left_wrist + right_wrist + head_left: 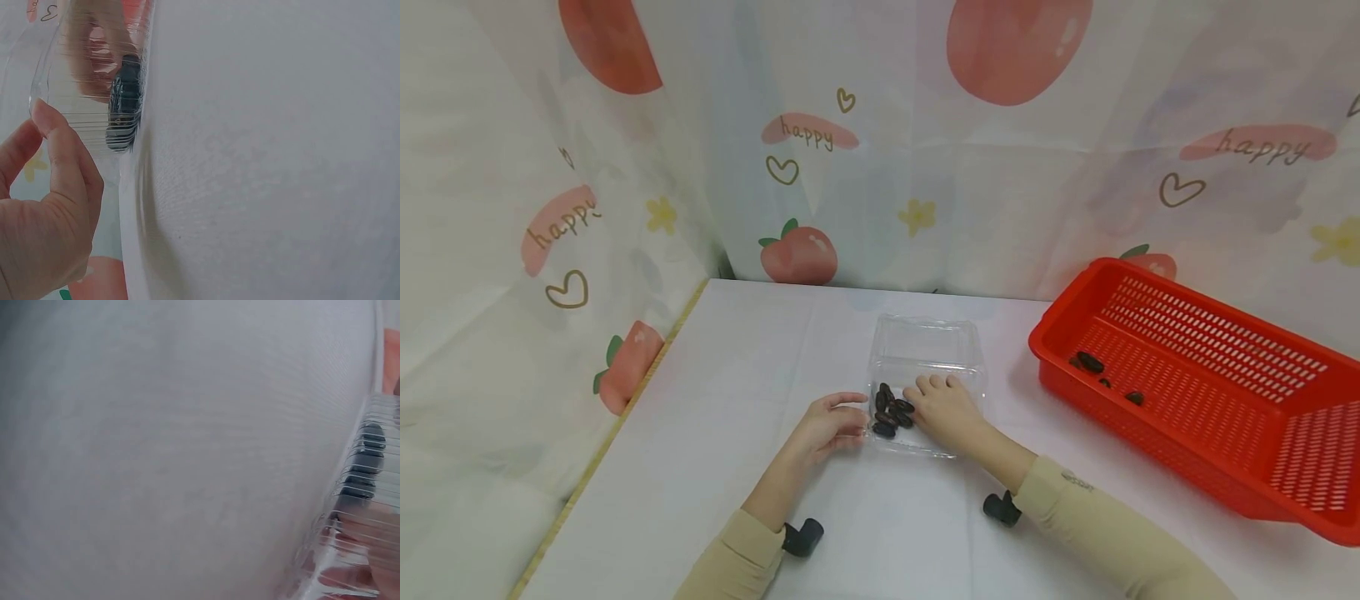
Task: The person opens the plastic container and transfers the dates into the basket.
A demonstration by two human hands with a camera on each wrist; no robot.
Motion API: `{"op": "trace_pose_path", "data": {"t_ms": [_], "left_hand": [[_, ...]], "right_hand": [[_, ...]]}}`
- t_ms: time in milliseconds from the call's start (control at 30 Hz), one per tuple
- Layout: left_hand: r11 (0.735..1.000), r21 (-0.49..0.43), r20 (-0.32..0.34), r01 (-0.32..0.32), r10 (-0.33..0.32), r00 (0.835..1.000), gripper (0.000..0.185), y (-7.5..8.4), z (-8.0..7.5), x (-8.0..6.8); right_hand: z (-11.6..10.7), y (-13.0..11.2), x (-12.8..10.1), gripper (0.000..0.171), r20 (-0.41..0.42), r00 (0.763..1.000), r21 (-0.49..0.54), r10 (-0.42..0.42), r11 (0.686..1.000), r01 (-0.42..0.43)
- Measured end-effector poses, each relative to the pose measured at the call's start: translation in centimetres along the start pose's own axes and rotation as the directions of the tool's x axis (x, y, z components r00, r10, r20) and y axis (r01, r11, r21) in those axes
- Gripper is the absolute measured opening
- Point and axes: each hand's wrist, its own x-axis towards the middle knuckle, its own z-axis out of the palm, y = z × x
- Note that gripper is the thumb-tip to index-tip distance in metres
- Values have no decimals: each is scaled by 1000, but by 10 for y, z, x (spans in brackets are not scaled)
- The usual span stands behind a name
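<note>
A clear plastic clamshell box (925, 346) lies open on the white table, with several dark oval pieces (891, 410) in its near half. My left hand (842, 421) holds the box's left wall. In the left wrist view the thumb (47, 131) lies against the clear rim (75, 125), with the dark pieces (125, 94) behind the ribbed plastic. My right hand (943, 404) reaches palm down into the box, fingers bent over the pieces and tips hidden. The right wrist view shows the box's wall (369, 550) and the dark pieces (365, 465) inside.
A red slotted basket (1195, 467) stands at the right with a few dark pieces (1090, 362) on its floor. The white table (715, 400) meets a printed curtain at the back and left. Its left edge runs along a wooden strip (625, 408).
</note>
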Motion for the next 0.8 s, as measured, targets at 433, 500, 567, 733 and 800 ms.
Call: {"op": "trace_pose_path", "data": {"t_ms": [433,500,567,733,800], "left_hand": [[1000,-2,10,-3,3,1000,38,-1,-1,0],[1000,-3,9,0,0,1000,38,-1,-1,0],[1000,-6,8,3,-3,1000,39,-1,0,-1],[1000,-17,10,0,0,1000,38,-1,0,-1],[1000,-18,10,-4,4,1000,38,-1,0,-1]], "right_hand": [[-1,-2,2,21,32,999,-21,-13,1000,13],[0,-1,2,20,29,1000,-15,-10,1000,10],[0,-1,2,20,24,1000,-7,-6,1000,6],[-1,1,3,18,-4,1000,1,9,1000,-9],[-2,2,4,17,-18,1000,-1,12,1000,-12]]}}
